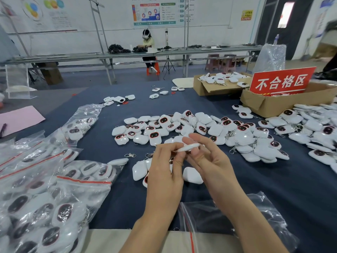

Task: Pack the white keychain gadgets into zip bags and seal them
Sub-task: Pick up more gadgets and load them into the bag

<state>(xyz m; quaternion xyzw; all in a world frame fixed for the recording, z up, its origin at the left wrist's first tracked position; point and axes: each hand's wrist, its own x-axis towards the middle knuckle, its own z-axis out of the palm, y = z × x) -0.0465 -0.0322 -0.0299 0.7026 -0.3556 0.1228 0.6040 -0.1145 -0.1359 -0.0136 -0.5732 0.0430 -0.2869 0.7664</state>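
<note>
Both hands hold one white keychain gadget [188,147] edge-on above the dark blue table. My left hand [166,172] pinches its left end and my right hand [206,161] pinches it from the right with thumb and fingers. A big heap of loose white gadgets [200,128] lies just beyond the hands, and a few more [192,175] sit under them. An empty zip bag [228,221] with a red seal stripe lies flat near the front edge, beneath my right forearm. Filled zip bags [54,189] are piled at the left.
Two cardboard boxes stand at the back right: one [215,86] holds gadgets, the other [284,101] carries a red sign. More gadgets [313,125] spread along the right edge. A pink sheet [20,119] lies far left. A person sits at a far bench.
</note>
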